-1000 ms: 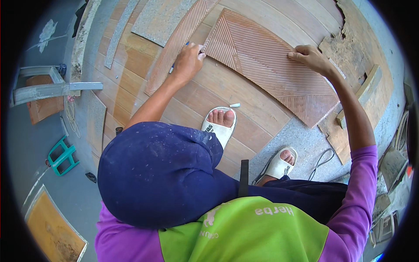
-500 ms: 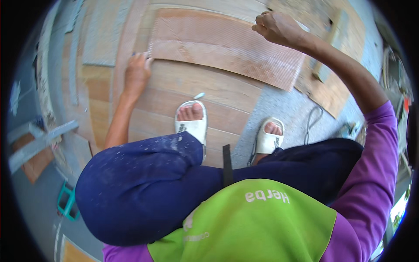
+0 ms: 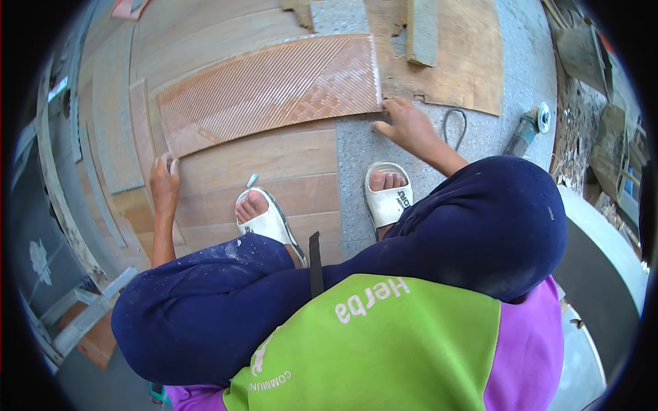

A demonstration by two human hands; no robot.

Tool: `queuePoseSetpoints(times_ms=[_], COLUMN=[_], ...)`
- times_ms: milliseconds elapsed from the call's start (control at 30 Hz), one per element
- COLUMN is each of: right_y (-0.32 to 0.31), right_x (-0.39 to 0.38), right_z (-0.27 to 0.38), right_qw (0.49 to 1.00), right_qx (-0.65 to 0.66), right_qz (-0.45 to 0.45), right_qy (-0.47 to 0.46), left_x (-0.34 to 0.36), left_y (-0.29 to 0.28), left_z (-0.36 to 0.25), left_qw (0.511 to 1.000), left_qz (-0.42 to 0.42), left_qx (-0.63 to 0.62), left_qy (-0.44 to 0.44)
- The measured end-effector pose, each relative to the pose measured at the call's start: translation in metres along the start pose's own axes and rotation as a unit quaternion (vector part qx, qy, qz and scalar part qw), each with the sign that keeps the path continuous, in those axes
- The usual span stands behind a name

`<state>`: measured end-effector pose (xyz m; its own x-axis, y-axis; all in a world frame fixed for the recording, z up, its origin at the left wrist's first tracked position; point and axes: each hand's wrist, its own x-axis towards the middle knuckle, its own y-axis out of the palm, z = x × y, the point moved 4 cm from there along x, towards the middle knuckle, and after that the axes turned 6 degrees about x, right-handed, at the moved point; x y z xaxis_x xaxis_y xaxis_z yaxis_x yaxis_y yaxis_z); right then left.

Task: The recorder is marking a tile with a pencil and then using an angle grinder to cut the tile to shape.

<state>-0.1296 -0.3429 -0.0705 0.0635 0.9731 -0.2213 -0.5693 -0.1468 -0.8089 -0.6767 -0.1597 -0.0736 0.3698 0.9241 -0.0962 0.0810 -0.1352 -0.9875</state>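
In front of my feet a long rectangular brown tile (image 3: pixel 274 92) lies with a finely ridged face up, marked by pale diagonal lines. My left hand (image 3: pixel 164 179) is closed on its near left corner, the fingertips pinching the edge. At the near right corner, my right hand (image 3: pixel 410 127) has its fingertips against the tile's end, with the thumb spread apart below the edge. A small pale blue piece (image 3: pixel 252 179) rests on the wood-look floor (image 3: pixel 301 154) by my left sandal.
To the right, a wood block (image 3: pixel 421 34) sits on a plywood sheet (image 3: pixel 466 68). An angle grinder (image 3: pixel 526 130) and a dark cord loop (image 3: pixel 454 127) lie on the grey speckled floor. Long narrow boards (image 3: pixel 118 116) are at the left. Rubble and containers (image 3: pixel 582 58) line the far right.
My right hand has come down from above the tile to its near right corner. My left hand stays at the near left corner. The view has shifted right.
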Motion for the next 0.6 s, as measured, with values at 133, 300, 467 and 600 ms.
queuePoseSetpoints(times_ms=[133,300,467,600], right_y=[0.013,0.012,0.015,0.012], right_x=[0.005,0.000,0.003,0.006], right_z=[-0.008,-0.003,-0.008,-0.014], right_qw=[0.999,0.994,0.992,0.992], right_qx=[-0.009,-0.024,-0.010,0.005], right_qz=[-0.031,-0.086,-0.100,-0.094], right_qy=[0.024,-0.068,-0.079,-0.089], left_x=[0.001,0.003,0.005,0.010], left_y=[0.007,0.007,0.005,0.008], left_z=[0.002,0.001,0.007,0.004], left_qw=[1.000,1.000,1.000,0.999], left_qz=[0.014,0.012,0.009,0.017], left_qx=[0.003,-0.009,-0.008,-0.018], left_qy=[-0.001,-0.007,0.025,0.023])
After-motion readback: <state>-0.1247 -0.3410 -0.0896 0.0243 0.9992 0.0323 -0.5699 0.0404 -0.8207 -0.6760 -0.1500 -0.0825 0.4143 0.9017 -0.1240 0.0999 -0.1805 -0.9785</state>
